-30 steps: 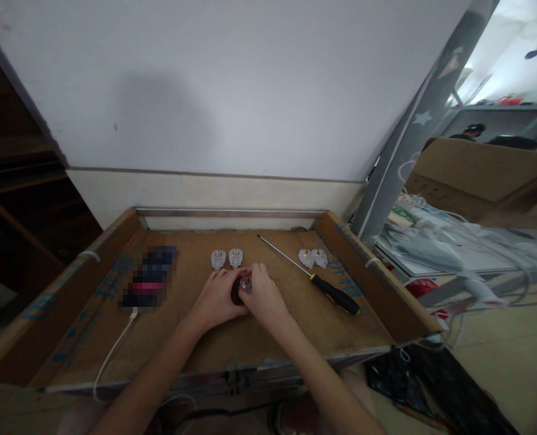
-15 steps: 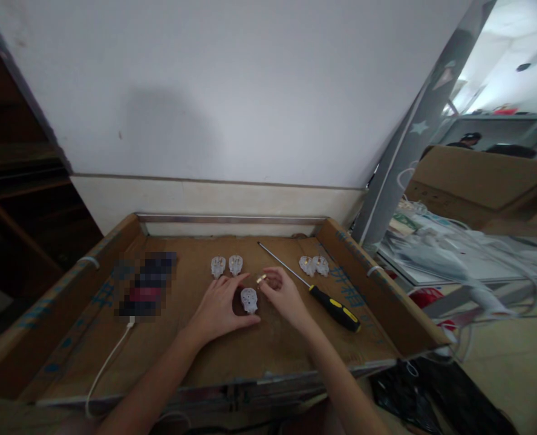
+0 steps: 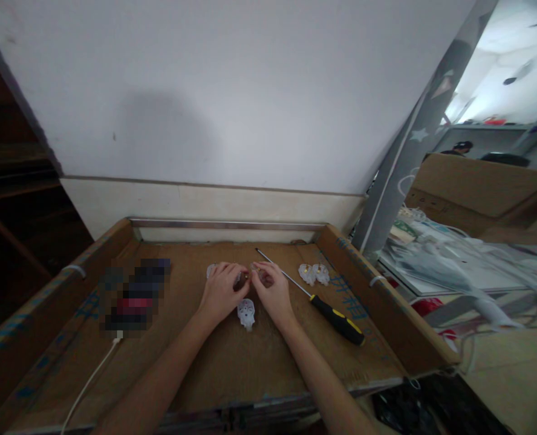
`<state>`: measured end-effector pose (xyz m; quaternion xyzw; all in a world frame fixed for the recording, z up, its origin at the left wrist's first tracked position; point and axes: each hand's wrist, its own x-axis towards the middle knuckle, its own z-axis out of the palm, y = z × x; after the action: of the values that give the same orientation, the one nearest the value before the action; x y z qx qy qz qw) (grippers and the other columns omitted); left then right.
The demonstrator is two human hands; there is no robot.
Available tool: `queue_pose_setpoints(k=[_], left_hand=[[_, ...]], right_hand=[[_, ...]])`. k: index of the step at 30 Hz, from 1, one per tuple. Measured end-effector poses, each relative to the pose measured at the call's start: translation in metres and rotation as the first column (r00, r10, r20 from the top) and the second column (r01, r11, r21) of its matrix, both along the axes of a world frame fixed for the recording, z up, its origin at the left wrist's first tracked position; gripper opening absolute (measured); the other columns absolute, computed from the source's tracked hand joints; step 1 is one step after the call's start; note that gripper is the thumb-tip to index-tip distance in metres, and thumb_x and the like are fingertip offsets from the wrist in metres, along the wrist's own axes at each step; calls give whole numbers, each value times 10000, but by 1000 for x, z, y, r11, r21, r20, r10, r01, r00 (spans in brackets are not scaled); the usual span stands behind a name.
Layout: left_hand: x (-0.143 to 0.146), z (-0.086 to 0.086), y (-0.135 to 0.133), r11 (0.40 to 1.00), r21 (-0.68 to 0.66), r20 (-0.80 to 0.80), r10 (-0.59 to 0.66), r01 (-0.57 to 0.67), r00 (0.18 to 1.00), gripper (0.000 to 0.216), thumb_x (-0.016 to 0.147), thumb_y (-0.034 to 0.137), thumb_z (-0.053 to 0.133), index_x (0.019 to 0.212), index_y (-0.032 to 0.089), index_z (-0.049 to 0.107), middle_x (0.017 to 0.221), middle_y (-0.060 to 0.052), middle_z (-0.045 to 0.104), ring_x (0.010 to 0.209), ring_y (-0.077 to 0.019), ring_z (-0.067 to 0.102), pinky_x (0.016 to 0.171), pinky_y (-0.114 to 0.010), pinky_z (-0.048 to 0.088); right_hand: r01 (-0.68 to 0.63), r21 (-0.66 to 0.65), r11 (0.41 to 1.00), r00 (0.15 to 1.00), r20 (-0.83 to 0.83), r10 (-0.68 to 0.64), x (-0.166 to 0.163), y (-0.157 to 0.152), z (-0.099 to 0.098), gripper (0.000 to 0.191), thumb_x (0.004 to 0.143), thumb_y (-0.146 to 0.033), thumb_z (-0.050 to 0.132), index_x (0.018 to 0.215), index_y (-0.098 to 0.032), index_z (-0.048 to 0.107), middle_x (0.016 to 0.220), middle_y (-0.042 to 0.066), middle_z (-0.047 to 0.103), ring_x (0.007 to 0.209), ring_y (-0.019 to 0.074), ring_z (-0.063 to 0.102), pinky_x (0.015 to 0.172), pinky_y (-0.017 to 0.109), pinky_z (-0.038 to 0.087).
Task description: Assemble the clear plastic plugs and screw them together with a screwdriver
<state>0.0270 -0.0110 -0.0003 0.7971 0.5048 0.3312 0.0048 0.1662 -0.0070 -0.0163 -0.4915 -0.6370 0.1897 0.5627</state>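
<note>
My left hand (image 3: 225, 291) and my right hand (image 3: 272, 293) meet fingertip to fingertip above the cardboard. Between my left thumb and fingers shows the edge of a clear plastic plug shell (image 3: 238, 280), mostly covered by the fingers. My right hand is pinched on a small brass piece (image 3: 256, 270), only partly visible. Just below the hands lies a loose whitish plug half (image 3: 246, 313) with holes in its face. Another clear shell (image 3: 210, 270) peeks out behind my left knuckles.
To the right, two clear shells (image 3: 313, 273) with brass inside lie near a black-and-yellow screwdriver (image 3: 338, 319). A blurred-out phone-like object (image 3: 136, 296) with a white cable (image 3: 91, 380) is on the left. Raised cardboard walls (image 3: 389, 317) edge the work surface.
My left hand has left the whitish plug half and moved up to the clear shells behind it. My right hand has brought the brass piece leftward to meet it. The view has shifted slightly.
</note>
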Motion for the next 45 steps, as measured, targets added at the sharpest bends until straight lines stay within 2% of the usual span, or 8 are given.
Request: queue_pose_setpoints(k=[4, 10, 13, 26, 33, 37, 42, 45], left_hand=[[0, -3, 0, 1000, -7, -53, -11, 10, 999, 104, 823, 242, 584, 921, 221, 617, 923, -18, 676, 903, -215, 547, 819, -353, 378], [-7, -3, 2, 1000, -3, -68, 6, -6, 998, 119, 794, 225, 602, 908, 245, 628, 968, -4, 679, 929, -219, 544, 830, -362, 364], [-16, -4, 2, 999, 10, -83, 49, -48, 995, 160, 786, 201, 599, 934, 252, 632, 1003, -8, 675, 967, -230, 541, 832, -372, 364], [-22, -5, 5, 999, -14, -149, 35, -38, 988, 136, 844, 228, 539, 944, 248, 629, 1000, -26, 667, 964, -226, 545, 857, -382, 358], [-9, 0, -1, 998, 64, -71, 2, 2, 997, 175, 835, 310, 575, 993, 250, 623, 997, -36, 674, 972, -227, 549, 887, -391, 340], [-1, -1, -2, 999, 40, -91, -25, 28, 996, 97, 843, 254, 561, 910, 237, 629, 939, -20, 685, 941, -221, 572, 882, -390, 344], [0, -4, -1, 1000, -20, -61, -18, 16, 998, 92, 834, 209, 551, 886, 231, 623, 872, 1, 702, 883, -201, 603, 877, -387, 345], [-4, 0, -2, 1000, 15, -42, 27, -26, 999, 129, 827, 237, 562, 939, 239, 625, 932, -8, 702, 902, -214, 591, 850, -382, 352]], right_hand=[[-8, -4, 1000, 1000, -2, 8, -1, -5, -1, 245, 830, -316, 534, 952, -172, 691, 968, 104, 615, 904, 185, 603, 805, 321, 506], [27, -41, 999, 999, -37, -29, 2, -6, -1, 262, 850, -337, 515, 949, -154, 675, 914, 101, 654, 812, 180, 624, 728, 308, 515], [34, -55, 998, 997, -68, -38, 2, -6, -2, 256, 849, -351, 516, 921, -158, 668, 910, 93, 678, 813, 180, 633, 742, 305, 510], [78, -85, 993, 985, -147, -90, 5, -7, 2, 292, 853, -396, 492, 904, -155, 649, 840, 75, 695, 764, 181, 637, 735, 307, 496], [-1, -63, 998, 991, -134, -7, 3, -3, -5, 273, 841, -395, 517, 891, -163, 651, 886, 94, 674, 805, 181, 630, 741, 311, 508], [-58, -70, 996, 988, -149, 47, 2, -1, -9, 257, 845, -388, 510, 877, -162, 629, 871, 85, 684, 795, 172, 649, 736, 298, 523], [-43, -69, 997, 988, -152, 32, 0, 1, -9, 251, 850, -382, 496, 902, -163, 606, 916, 91, 688, 824, 170, 656, 757, 297, 523], [27, -82, 996, 992, -123, -37, 2, 0, -7, 260, 867, -376, 448, 924, -166, 591, 888, 83, 685, 776, 166, 650, 715, 286, 516]])
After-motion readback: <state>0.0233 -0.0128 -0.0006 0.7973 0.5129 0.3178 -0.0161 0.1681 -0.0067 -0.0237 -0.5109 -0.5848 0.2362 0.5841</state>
